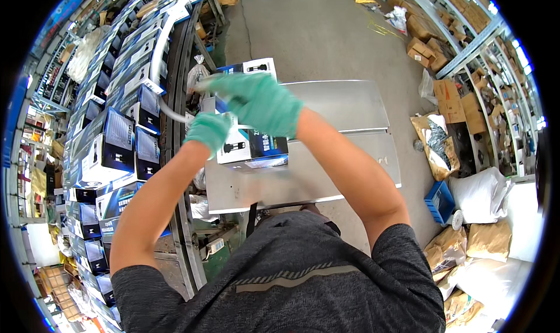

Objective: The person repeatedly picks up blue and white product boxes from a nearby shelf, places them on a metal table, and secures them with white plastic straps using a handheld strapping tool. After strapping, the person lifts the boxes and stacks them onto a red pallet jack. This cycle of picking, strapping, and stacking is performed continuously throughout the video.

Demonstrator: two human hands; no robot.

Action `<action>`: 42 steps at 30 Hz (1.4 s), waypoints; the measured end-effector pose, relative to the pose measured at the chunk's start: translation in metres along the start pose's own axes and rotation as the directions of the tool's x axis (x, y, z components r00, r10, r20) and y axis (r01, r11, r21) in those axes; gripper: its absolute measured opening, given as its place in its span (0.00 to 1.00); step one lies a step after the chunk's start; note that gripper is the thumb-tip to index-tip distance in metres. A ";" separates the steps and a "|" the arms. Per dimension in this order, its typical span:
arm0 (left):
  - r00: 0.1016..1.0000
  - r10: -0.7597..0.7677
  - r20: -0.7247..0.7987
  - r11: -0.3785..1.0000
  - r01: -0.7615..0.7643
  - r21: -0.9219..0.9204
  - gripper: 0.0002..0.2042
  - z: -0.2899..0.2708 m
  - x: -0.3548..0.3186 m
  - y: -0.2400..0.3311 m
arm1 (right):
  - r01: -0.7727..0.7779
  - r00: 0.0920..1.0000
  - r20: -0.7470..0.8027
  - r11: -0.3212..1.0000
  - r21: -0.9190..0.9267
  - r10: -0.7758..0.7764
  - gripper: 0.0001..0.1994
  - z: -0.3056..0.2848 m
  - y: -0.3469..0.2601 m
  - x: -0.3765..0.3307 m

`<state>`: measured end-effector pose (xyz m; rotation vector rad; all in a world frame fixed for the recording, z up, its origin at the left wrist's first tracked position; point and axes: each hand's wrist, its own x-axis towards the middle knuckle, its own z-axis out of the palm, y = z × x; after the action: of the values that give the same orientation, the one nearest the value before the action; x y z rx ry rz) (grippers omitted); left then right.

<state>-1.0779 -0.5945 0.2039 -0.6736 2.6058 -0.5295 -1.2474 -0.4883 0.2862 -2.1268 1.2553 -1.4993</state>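
The right hand (259, 102) is over a box (268, 148) near the bench's (344, 164) left edge, the left hand (208, 134) by its left side. I cannot tell whether either grasps anything.

Above the centre of the frame, the left hand (209, 132) and the right hand (261, 103) wear matching green gloves (277, 110) that end around the wrists, their finer texture blurred. Across the lower frame spreads a dark charcoal, heathered T-shirt (291, 304), its short sleeves (139, 295) covering the upper arms and leaving the forearms bare. A beige-grey stripe (297, 276) crosses the shirt, edged above by slanted light-and-dark hatching (283, 273).
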 end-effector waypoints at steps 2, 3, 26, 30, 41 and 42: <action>0.971 0.009 -0.241 0.999 -0.020 -0.040 0.09 0.060 -0.040 -0.054 | -0.584 0.812 -0.002 0.812 0.000 0.584 0.19 -0.013 0.005 -0.010; 0.964 0.010 -0.267 0.999 -0.018 -0.026 0.10 0.060 -0.058 -0.068 | -0.647 0.757 -0.103 0.762 0.012 0.645 0.20 -0.016 0.025 -0.029; 0.686 -0.530 0.499 -0.815 -0.249 -0.524 0.20 0.118 -0.130 -0.115 | -0.924 0.236 -0.354 0.096 -0.371 0.905 0.40 0.125 0.131 -0.134; 0.735 -0.284 0.615 -0.947 -0.314 -0.062 0.22 0.206 -0.068 -0.065 | -0.917 0.269 -0.369 0.119 -0.382 0.890 0.39 0.131 0.133 -0.132; 0.603 -0.250 0.757 -0.928 -0.372 -0.010 0.21 0.334 0.004 0.002 | -0.940 0.227 -0.410 0.089 -0.328 0.883 0.36 0.137 0.132 -0.128; 0.612 -0.263 0.746 -0.926 -0.376 -0.018 0.21 0.335 0.009 0.007 | -0.937 0.224 -0.408 0.080 -0.341 0.885 0.36 0.136 0.133 -0.129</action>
<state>-0.9336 -0.6793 -0.0864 1.2276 -0.1034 -1.7730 -1.2096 -0.5048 0.0600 -0.7796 2.5711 -0.6075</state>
